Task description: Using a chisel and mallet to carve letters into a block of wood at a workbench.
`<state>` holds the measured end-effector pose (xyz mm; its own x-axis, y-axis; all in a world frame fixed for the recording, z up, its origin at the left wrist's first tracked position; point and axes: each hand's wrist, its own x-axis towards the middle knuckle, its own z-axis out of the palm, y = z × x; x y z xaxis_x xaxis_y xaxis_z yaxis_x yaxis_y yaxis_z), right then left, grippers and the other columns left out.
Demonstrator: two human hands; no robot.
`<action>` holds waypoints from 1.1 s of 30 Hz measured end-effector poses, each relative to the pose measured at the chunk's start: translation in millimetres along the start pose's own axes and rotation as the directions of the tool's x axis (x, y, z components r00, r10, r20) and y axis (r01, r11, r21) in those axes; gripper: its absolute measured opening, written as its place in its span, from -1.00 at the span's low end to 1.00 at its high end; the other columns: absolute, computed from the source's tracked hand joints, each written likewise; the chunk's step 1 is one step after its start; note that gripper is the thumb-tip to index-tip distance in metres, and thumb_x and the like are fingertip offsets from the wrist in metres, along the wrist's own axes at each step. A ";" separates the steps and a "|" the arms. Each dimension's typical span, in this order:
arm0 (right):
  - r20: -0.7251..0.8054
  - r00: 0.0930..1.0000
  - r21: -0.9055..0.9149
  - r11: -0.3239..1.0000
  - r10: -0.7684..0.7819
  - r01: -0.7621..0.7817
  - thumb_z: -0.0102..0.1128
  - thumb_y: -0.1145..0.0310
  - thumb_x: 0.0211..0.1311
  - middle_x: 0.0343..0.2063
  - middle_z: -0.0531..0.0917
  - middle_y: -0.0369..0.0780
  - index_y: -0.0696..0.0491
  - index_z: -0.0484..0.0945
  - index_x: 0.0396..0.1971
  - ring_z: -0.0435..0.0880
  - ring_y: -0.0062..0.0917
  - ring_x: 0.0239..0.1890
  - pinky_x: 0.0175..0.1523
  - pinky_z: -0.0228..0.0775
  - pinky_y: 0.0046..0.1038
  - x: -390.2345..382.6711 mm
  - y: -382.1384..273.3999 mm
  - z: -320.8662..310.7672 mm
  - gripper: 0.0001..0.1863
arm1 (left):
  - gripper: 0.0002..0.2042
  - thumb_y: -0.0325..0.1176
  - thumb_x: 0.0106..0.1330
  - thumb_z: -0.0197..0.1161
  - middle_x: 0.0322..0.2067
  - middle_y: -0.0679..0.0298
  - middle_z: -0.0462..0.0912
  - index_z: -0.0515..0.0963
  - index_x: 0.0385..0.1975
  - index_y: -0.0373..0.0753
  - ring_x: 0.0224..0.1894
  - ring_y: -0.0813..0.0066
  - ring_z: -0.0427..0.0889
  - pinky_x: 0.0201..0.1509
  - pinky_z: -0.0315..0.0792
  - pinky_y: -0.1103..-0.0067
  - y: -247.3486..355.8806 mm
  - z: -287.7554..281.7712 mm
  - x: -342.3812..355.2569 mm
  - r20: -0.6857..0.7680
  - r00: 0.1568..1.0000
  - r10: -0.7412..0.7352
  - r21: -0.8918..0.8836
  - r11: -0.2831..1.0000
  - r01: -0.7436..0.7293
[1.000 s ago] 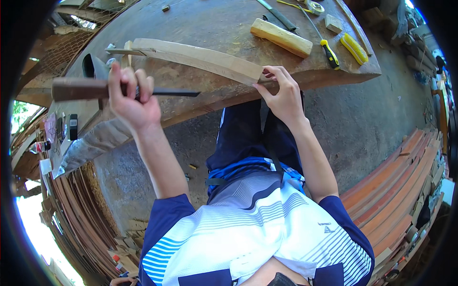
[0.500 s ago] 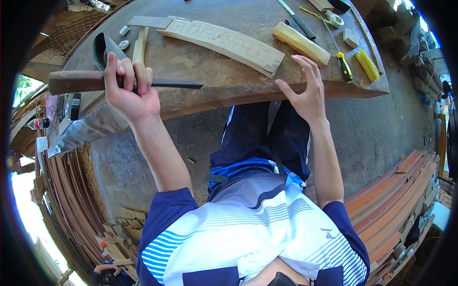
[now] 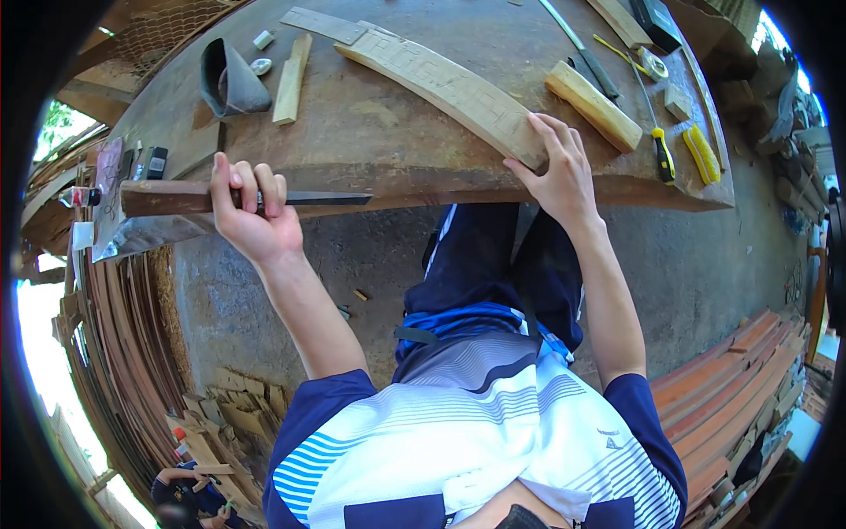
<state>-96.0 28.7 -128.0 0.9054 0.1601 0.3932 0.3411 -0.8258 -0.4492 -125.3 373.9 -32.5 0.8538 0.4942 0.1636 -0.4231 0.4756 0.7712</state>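
In my left hand [image 3: 257,212], closed around it, is a chisel [image 3: 163,197] with a brown wooden handle; its dark flat blade points right, over the bench's near edge. My right hand [image 3: 568,181] is at the right end of a long, slightly curved wooden board [image 3: 441,88] with letters marked on its top. The thumb is at the board's near edge and the fingers lie over its end. The board lies on the wooden workbench [image 3: 370,145], and a thin flat strip [image 3: 322,24] touches its far left end.
Right of the board lie a rounded wood block [image 3: 592,106], a yellow-and-black screwdriver [image 3: 663,157], a yellow brush [image 3: 701,154] and a tape measure [image 3: 652,63]. A dark curled sheet [image 3: 231,79] and a wood stick [image 3: 292,79] stand left. Planks [image 3: 731,361] are stacked behind right; another person [image 3: 189,494] works lower left.
My right hand has gone from hovering apart to gripping the board's right end. My left hand still holds the chisel, slightly lower in view. The whole view has shifted a little.
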 end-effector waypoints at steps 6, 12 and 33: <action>0.176 0.979 0.145 0.986 -0.103 0.077 0.55 0.30 -0.01 0.30 0.47 -0.14 0.04 0.39 0.38 0.44 -0.20 0.31 0.45 0.26 -0.20 -27.7 -17.7 -14.6 -0.13 | -0.63 -0.21 0.56 0.11 -0.74 0.48 0.09 0.27 -0.57 -0.08 -0.75 0.63 -0.06 -0.63 -0.16 0.57 -13.3 5.2 -8.1 -0.035 0.999 -0.026 0.028 0.999 0.027; 0.126 0.968 0.043 0.976 -0.216 0.212 0.55 0.22 0.00 0.29 0.52 -0.23 -0.06 0.42 0.37 0.42 -0.27 0.34 0.53 0.11 -0.18 -26.2 -15.1 4.0 -0.15 | -0.74 -0.16 0.58 0.11 -0.52 0.44 0.22 0.38 -0.34 -0.16 -0.53 0.64 0.16 -0.47 0.04 0.62 -32.0 40.3 -21.0 0.307 0.952 0.014 0.007 1.000 -0.017; -0.226 0.974 -0.010 1.000 0.001 -0.003 0.50 0.15 0.13 0.17 0.58 -0.14 0.02 0.59 0.14 0.49 -0.20 0.26 0.38 0.34 -0.23 -7.2 75.4 -51.1 -0.43 | -0.75 -0.34 0.47 0.30 -0.23 0.17 0.66 0.53 0.03 -0.31 -0.21 0.46 0.70 -0.02 0.64 0.47 -62.7 91.6 -2.5 0.700 0.707 0.103 0.105 0.964 -0.244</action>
<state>-89.7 -62.4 -123.8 0.8253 0.0334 0.5637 0.3357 -0.8317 -0.4422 -73.0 276.1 -24.9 0.7722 -0.1114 0.6255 -0.5843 0.2620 0.7681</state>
